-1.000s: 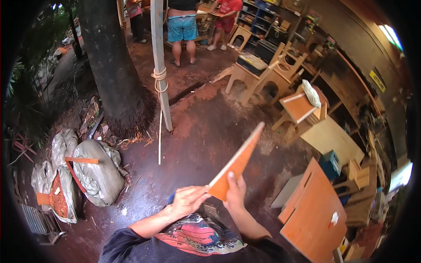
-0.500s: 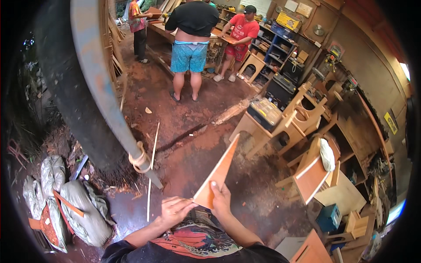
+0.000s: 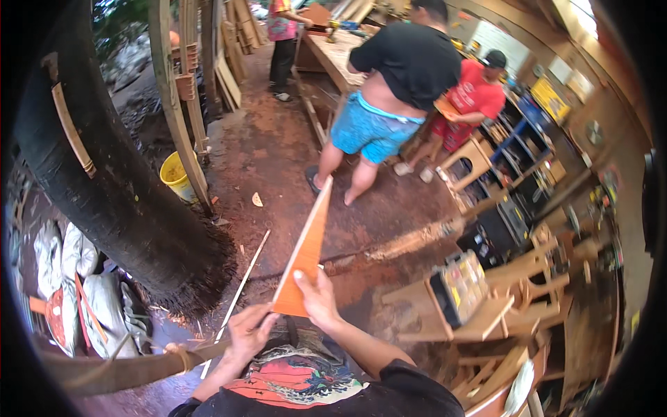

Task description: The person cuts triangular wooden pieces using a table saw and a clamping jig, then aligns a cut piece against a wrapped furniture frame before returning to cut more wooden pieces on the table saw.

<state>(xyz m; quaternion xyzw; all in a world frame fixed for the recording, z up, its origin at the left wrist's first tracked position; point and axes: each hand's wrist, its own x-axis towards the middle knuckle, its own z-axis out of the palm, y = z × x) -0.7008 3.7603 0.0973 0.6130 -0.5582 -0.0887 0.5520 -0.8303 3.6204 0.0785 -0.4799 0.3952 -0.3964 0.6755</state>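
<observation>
Board: one orange board [image 3: 306, 260], pale along its left edge, sat in front of the dark shirt [image 3: 306, 389], narrow end pointing away.
Right hand: this hand [image 3: 316, 299] gripped the board's right side, thumb flat on its face.
Left hand: this hand [image 3: 250, 330] was closed at the near left corner, fingers and thumb seemingly pinching it.
Steady hold: probably best with the thumb pressing firmly, the corner lightly guided, and the narrow end clear of people.
Other people: three, one in blue shorts [image 3: 375, 128], one in a red shirt [image 3: 479, 94], one in dark trousers [image 3: 283, 66].
Bucket: one, yellow [image 3: 175, 177].
Tree trunk: one [image 3: 118, 201].
Sacks: several grey ones [image 3: 104, 306]; overlap hid the exact count.
</observation>
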